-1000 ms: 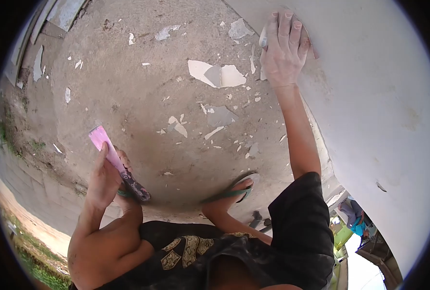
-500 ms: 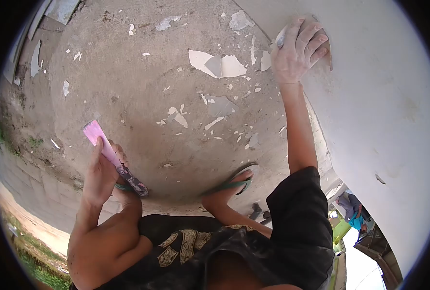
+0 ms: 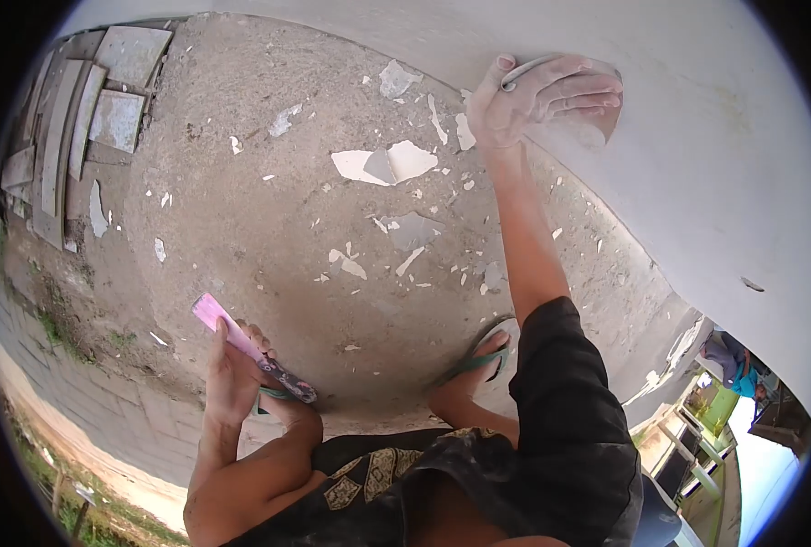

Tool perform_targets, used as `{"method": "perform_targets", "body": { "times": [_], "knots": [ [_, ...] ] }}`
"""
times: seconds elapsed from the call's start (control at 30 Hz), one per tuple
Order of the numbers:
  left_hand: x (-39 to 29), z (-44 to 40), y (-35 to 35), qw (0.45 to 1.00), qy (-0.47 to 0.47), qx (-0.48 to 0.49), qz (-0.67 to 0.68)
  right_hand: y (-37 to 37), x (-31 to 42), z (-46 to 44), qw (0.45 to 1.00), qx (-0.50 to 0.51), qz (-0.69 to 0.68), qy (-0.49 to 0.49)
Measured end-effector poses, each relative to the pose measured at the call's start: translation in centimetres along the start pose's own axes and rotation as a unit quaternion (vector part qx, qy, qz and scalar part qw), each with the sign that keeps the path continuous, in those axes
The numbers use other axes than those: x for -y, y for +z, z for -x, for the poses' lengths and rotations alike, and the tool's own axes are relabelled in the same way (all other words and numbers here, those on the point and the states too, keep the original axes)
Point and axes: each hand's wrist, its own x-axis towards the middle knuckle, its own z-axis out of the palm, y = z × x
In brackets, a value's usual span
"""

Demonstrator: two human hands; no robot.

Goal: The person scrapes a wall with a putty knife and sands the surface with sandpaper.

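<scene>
My left hand (image 3: 237,365) is closed around a flat pink scraper (image 3: 232,335) with a dark, worn handle, held low above the floor near my left foot. Its far end points up and away from me. My right hand (image 3: 537,100) lies against the pale wall (image 3: 697,182) with its fingers stretched out, dusted white. Under the fingers is a thin, curled sheet that looks like sandpaper (image 3: 609,120). Its brownish corner shows past the fingertips, and a curved edge rises beside the thumb. The palm hides most of the sheet.
White paint flakes (image 3: 414,159) lie scattered over the rough floor (image 3: 268,228). Boards (image 3: 118,118) are stacked at the far left. My sandalled feet (image 3: 469,369) stand near the wall's base. A person in blue (image 3: 743,378) is in the background at right.
The view has shifted and turned, bringing more boards into sight at the left. My right hand has turned on the wall, its fingers now pointing more to the right. The scraper stays in my left hand.
</scene>
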Motion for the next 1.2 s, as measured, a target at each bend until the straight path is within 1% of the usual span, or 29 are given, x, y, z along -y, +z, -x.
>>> {"method": "perform_targets", "body": {
  "times": [0.07, 0.1, 0.13, 0.17, 0.2, 0.23, 0.27, 0.33, 0.4, 0.47, 0.5, 0.53, 0.57, 0.6, 0.63, 0.67, 0.7, 0.73, 0.8, 0.87, 0.9, 0.93, 0.97, 1.0, 1.03, 1.07, 1.1, 1.13, 1.2],
  "knots": [
    [-0.2, -0.3, 0.5, 1.0, 0.015, -0.016, -0.012, -1.0, 0.5, 0.2, 0.998, 0.04, -0.027, 0.051],
    [-0.5, -0.3, 0.4, 0.999, 0.025, -0.025, -0.015, -2.5, 0.1, 0.2, 0.991, 0.029, -0.034, 0.126],
    [-0.9, -0.2, 0.1, 1.0, 0.026, -0.007, -0.016, -3.9, -0.4, 0.3, 0.979, 0.017, -0.043, 0.201],
    [-1.3, -0.2, -0.1, 0.999, 0.029, 0.013, -0.016, -5.6, -2.3, 0.2, 0.946, -0.03, -0.043, 0.32],
    [-2.1, -0.3, -0.4, 0.999, 0.035, 0.033, -0.018, -6.6, -5.4, 0.7, 0.87, -0.093, -0.171, 0.454],
    [-2.9, -0.1, -0.6, 0.998, 0.034, 0.036, -0.031, -7.7, -8.0, 1.7, 0.754, -0.155, -0.295, 0.566],
    [-3.8, 0.1, -0.4, 0.997, 0.038, 0.032, -0.056, -9.6, -8.9, -0.5, 0.699, -0.229, -0.291, 0.612],
    [-6.2, 0.6, 0.2, 0.993, 0.045, 0.022, -0.105, -10.3, -12.3, -1.4, 0.602, -0.291, -0.314, 0.674],
    [-9.1, 0.8, 2.3, 0.983, 0.079, 0.035, -0.162, -9.4, -10.1, -2.6, 0.518, -0.331, -0.281, 0.737],
    [-11.9, 0.8, 6.7, 0.967, 0.13, 0.05, -0.213, -5.2, -2.6, -3.8, 0.612, -0.35, -0.306, 0.64],
    [-13.0, 1.1, 9.0, 0.935, 0.186, 0.09, -0.287, -3.6, 2.1, -5.9, 0.663, -0.318, -0.19, 0.65],
    [-14.1, 1.6, 11.2, 0.893, 0.242, 0.13, -0.355, -2.5, 5.2, -7.6, 0.666, -0.319, -0.226, 0.636],
    [-15.3, 2.7, 13.4, 0.843, 0.298, 0.164, -0.417, -2.6, 4.9, -8.7, 0.618, -0.354, -0.269, 0.648],
    [-16.6, 4.6, 15.5, 0.739, 0.381, 0.171, -0.528, -3.0, 4.9, -9.9, 0.568, -0.38, -0.312, 0.66],
    [-18.7, 6.4, 16.5, 0.649, 0.43, 0.2, -0.595, -3.4, 5.0, -10.2, 0.518, -0.403, -0.35, 0.668],
    [-20.8, 8.3, 17.0, 0.588, 0.462, 0.178, -0.64, -3.2, 3.6, -9.1, 0.484, -0.449, -0.353, 0.663],
    [-22.4, 9.9, 17.6, 0.569, 0.466, 0.172, -0.655, -2.4, 0.4, -7.4, 0.451, -0.495, -0.359, 0.65],
    [-23.7, 10.8, 18.6, 0.499, 0.493, 0.172, -0.691, -1.9, -3.9, -4.8, 0.389, -0.501, -0.381, 0.672],
    [-25.5, 12.3, 20.8, 0.353, 0.535, 0.169, -0.749, -2.4, -8.1, -2.9, 0.338, -0.493, -0.363, 0.715],
    [-26.1, 12.8, 24.6, 0.184, 0.524, 0.221, -0.802, -4.8, -7.2, -3.8, 0.305, -0.465, -0.416, 0.719],
    [-26.2, 12.2, 26.0, 0.141, 0.537, 0.235, -0.798, -6.8, -6.7, -5.3, 0.293, -0.45, -0.444, 0.717],
    [-25.8, 11.7, 28.2, 0.073, 0.54, 0.26, -0.797, -8.3, -6.0, -6.2, 0.279, -0.438, -0.468, 0.715],
    [-25.3, 11.2, 30.4, 0.006, 0.544, 0.285, -0.789, -5.7, -3.6, -6.4, 0.311, -0.418, -0.424, 0.741],
    [-24.0, 11.1, 32.9, -0.083, 0.544, 0.311, -0.775, -6.0, 2.2, -10.9, 0.415, -0.469, -0.303, 0.718],
    [-22.2, 11.2, 34.9, -0.095, 0.555, 0.321, -0.762, -2.4, 5.3, -11.3, 0.472, -0.464, -0.248, 0.707],
    [-20.5, 11.3, 36.7, -0.106, 0.562, 0.329, -0.751, -0.6, 8.1, -12.8, 0.486, -0.43, -0.223, 0.727],
    [-19.6, 11.8, 38.5, -0.12, 0.575, 0.338, -0.736, -1.0, 8.4, -13.8, 0.472, -0.432, -0.224, 0.736],
    [-18.8, 12.3, 40.3, -0.134, 0.587, 0.341, -0.722, -1.1, 8.1, -14.6, 0.457, -0.43, -0.23, 0.744],
    [-17.8, 13.0, 42.4, -0.156, 0.597, 0.348, -0.706, -1.7, 4.3, -13.4, 0.441, -0.472, -0.213, 0.733]
  ]
}}
